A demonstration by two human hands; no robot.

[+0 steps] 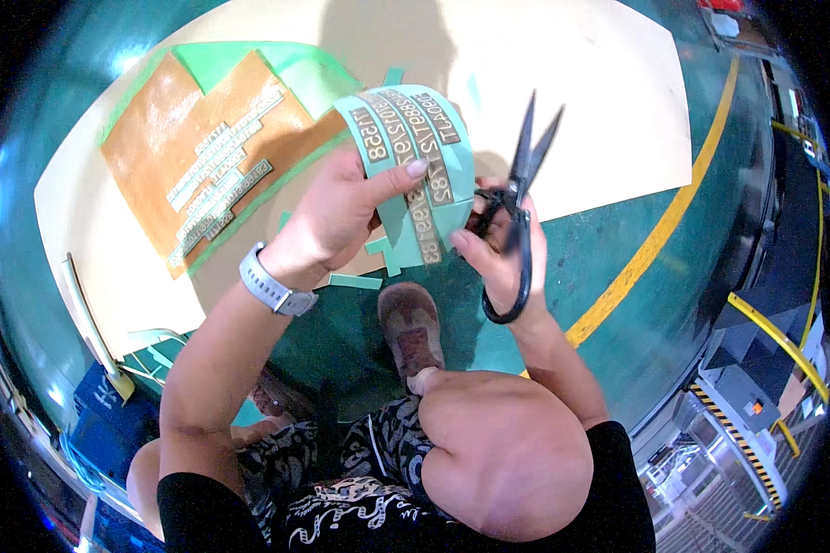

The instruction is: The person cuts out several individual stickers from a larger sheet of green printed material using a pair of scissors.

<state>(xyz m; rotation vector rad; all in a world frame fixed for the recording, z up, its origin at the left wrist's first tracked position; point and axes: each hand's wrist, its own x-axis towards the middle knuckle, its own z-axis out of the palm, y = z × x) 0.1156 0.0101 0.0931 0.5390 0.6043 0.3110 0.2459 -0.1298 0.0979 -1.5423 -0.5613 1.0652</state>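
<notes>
My left hand (341, 207), with a grey watch on its wrist, is closed on a mint-green printing plate sheet (403, 147), thumb on top. The sheet curves and carries rows of raised, mirrored characters. A pair of black scissors (524, 184) is in my right hand (500, 253), its blades spread slightly and pointing up, away from the sheet. My right thumb lies at the sheet's right edge; whether those fingers also pinch it I cannot tell. Beneath and left, an orange-brown sheet (157, 138) with similar raised strips lies on a green backing (290, 69).
A large cream board (609, 101) spreads over the green floor. Narrow mint-green offcuts (355, 281) lie near my shoe (409, 323). A yellow floor line (655, 244) runs along the right. Yellow rails (779, 346) and machinery stand at far right; a metal frame (92, 323) is at left.
</notes>
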